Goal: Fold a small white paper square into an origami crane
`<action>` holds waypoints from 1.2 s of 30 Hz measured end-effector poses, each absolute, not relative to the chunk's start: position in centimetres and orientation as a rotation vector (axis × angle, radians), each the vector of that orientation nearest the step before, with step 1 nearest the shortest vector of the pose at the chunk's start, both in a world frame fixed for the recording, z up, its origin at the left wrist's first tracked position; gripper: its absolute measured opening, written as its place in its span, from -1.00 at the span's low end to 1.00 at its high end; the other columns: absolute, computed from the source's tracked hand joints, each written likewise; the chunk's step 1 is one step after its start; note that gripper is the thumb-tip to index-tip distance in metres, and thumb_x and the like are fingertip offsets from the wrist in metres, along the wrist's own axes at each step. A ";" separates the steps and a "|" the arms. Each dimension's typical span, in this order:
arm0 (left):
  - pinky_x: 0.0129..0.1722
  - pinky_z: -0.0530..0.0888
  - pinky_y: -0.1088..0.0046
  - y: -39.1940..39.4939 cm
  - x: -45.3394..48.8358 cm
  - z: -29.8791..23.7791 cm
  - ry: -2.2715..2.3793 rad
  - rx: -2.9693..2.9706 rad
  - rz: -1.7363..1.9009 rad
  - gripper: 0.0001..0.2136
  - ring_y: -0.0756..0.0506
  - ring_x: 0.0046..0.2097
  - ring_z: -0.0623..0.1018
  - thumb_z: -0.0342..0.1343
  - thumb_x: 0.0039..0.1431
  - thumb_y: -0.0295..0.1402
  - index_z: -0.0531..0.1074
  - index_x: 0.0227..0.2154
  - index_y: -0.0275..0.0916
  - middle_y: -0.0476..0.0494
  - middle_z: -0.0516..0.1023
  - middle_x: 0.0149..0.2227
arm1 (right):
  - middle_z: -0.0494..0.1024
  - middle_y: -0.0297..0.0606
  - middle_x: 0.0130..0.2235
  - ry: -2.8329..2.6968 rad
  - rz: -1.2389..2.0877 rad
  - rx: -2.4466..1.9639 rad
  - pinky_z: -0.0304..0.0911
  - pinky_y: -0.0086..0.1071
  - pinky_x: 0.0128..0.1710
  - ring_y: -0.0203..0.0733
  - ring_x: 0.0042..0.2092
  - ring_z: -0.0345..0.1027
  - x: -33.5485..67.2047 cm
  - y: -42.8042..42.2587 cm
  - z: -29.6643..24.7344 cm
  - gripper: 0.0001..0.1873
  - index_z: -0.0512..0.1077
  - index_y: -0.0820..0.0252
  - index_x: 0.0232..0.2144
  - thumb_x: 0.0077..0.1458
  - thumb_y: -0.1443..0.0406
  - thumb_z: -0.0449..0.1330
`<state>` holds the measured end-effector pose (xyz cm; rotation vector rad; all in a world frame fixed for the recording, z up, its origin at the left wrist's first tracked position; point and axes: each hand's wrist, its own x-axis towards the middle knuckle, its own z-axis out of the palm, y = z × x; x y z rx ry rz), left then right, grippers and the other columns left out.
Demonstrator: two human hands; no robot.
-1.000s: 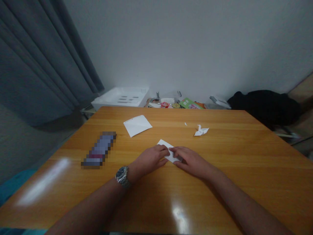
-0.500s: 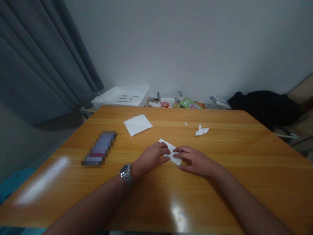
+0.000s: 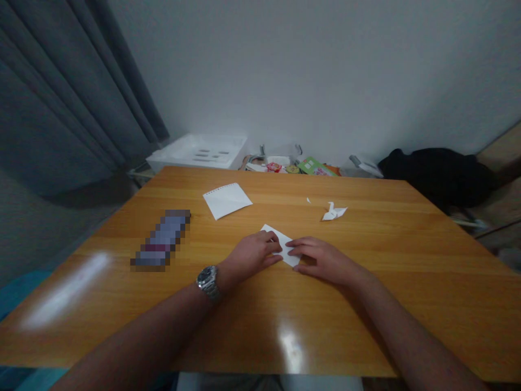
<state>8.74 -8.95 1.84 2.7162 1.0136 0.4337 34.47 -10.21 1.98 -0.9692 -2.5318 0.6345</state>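
A small folded piece of white paper [image 3: 290, 256] lies slantwise on the wooden table between my hands. My left hand [image 3: 257, 252], with a metal watch [image 3: 208, 281] at its wrist, holds the paper's left part under curled fingers. From the right, my right hand [image 3: 319, 259] grips the other end, fingertips on top and thumb by the near corner. The fingers cover parts of the paper, so its exact folds are hidden. Beyond my right hand sits a white origami bird [image 3: 334, 212], and near it lies a tiny paper scrap [image 3: 308, 200].
A white sheet with a perforated edge [image 3: 228, 201] lies farther back on the table [image 3: 366, 326]. At left is a pixelated phone-like object [image 3: 163, 239]. Behind the far edge stand a white tray [image 3: 199, 152], a green packet or booklet [image 3: 313, 166] and dark cloth [image 3: 435, 174].
The whole view has shifted slightly, so the table appears a little higher. Both hands stay on the folded paper, their grip nearly the same.
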 end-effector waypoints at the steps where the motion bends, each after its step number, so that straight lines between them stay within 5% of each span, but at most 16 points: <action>1: -0.08 0.44 0.37 -9.0 8.7 1.8 1.018 2.717 0.437 -0.79 -0.13 -0.08 0.50 0.09 0.34 -0.22 0.53 -0.11 -0.19 -0.15 0.50 -0.06 | 0.50 -0.10 0.15 -2.524 0.632 -0.966 0.28 -0.08 0.18 -0.02 0.15 0.38 34.5 -10.2 1.9 -0.66 0.53 0.09 0.00 0.15 0.29 0.30; 23: -0.11 0.44 0.39 -9.1 8.7 2.1 1.017 2.723 0.439 -0.74 -0.12 -0.09 0.51 0.04 0.38 -0.18 0.54 -0.11 -0.19 -0.14 0.51 -0.08 | 0.58 -0.16 0.04 -2.455 0.613 -0.990 0.32 -0.17 0.13 -0.11 0.08 0.43 33.9 -10.3 2.0 -0.81 0.53 0.09 -0.09 0.29 0.27 0.17; 28: -0.13 0.44 0.41 -9.2 8.9 2.1 1.036 2.724 0.432 -0.75 -0.11 -0.10 0.52 0.01 0.40 -0.23 0.55 -0.14 -0.20 -0.13 0.53 -0.09 | 0.54 -0.14 0.09 -2.468 0.672 -1.006 0.28 -0.15 0.16 -0.06 0.12 0.40 34.2 -10.5 2.3 -0.69 0.49 0.09 0.00 0.20 0.20 0.27; 36: -0.07 0.48 0.37 -9.2 8.4 2.4 0.984 2.721 0.392 -0.76 -0.15 -0.06 0.56 0.06 0.37 -0.22 0.55 -0.12 -0.22 -0.15 0.60 -0.06 | 0.59 -0.20 0.01 -2.379 0.729 -1.071 0.34 -0.23 0.05 -0.12 0.00 0.48 34.4 -10.3 1.9 -0.81 0.51 0.08 -0.13 0.32 0.24 0.10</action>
